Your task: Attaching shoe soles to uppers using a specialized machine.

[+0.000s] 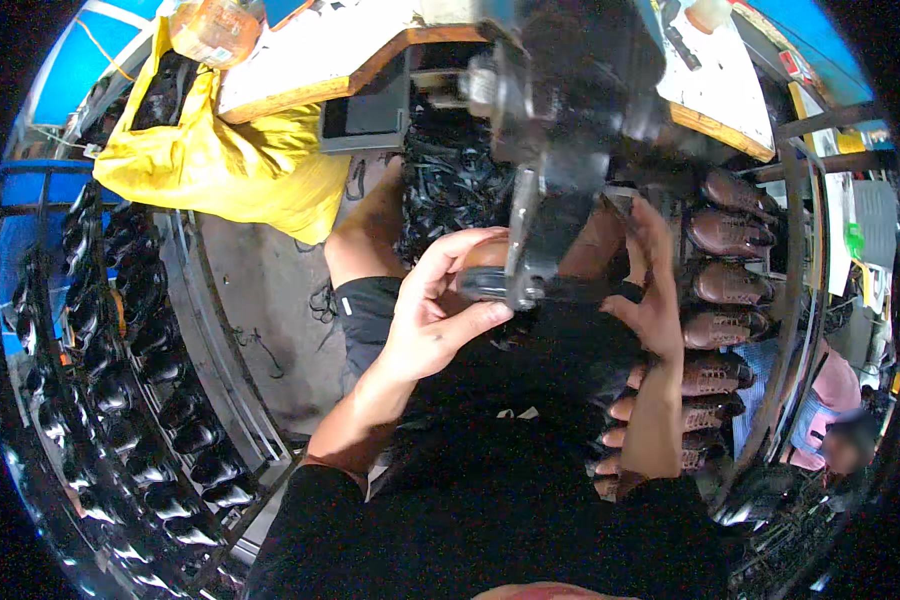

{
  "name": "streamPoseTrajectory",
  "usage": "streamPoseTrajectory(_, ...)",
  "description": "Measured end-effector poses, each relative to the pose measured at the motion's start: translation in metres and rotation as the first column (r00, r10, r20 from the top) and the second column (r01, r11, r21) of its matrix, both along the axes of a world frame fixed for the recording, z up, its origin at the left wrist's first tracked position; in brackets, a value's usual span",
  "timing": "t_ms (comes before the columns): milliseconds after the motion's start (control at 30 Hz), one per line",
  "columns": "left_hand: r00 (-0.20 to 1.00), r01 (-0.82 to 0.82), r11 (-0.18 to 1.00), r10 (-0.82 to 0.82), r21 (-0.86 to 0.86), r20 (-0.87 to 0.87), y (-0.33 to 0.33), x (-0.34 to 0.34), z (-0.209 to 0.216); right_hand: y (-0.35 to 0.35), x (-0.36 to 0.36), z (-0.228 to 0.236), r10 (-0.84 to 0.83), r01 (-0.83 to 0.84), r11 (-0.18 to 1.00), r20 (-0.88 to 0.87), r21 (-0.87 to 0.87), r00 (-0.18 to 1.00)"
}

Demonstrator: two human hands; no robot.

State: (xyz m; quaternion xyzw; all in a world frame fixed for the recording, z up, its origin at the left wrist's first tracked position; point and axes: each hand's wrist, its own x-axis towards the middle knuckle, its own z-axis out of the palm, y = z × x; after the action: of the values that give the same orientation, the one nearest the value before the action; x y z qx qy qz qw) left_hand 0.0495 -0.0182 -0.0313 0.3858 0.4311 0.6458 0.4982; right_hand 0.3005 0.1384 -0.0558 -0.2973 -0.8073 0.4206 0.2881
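My left hand (435, 305) curls round a brown leather shoe (485, 256) with a black sole, fingers above and thumb below. Its rounded end sits against the metal foot (525, 245) of a dark machine head (570, 110), which hides the rest. Right of the machine is my right hand (655, 270), slightly smeared, with thumb and fingers apart and nothing plainly held. A small dark piece lies near its fingertips; whether they touch it I cannot tell.
Brown lace-up shoes (725, 283) line a rack on the right; glossy black shoes (120, 380) fill racks on the left. A yellow sack (230, 180) stands by the white worktable (310, 55). Black scraps (450, 180) heap beneath the machine. Another person (840, 400) is at far right.
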Motion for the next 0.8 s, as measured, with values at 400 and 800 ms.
streamPoseTrajectory(400, 0.99, 0.143, 0.987, -0.141, 0.08, -0.024, 0.028, 0.005, 0.037, -0.021, 0.029, -0.056, -0.325, 0.193, 0.891, -0.282, -0.41, 0.902)
streamPoseTrajectory(800, 0.995, 0.096, 0.994, -0.097, 0.042, 0.023, 0.028, 0.009, 0.034, -0.004, 0.033, -0.029, -0.304, 0.203, 0.905, -0.233, -0.374, 0.924)
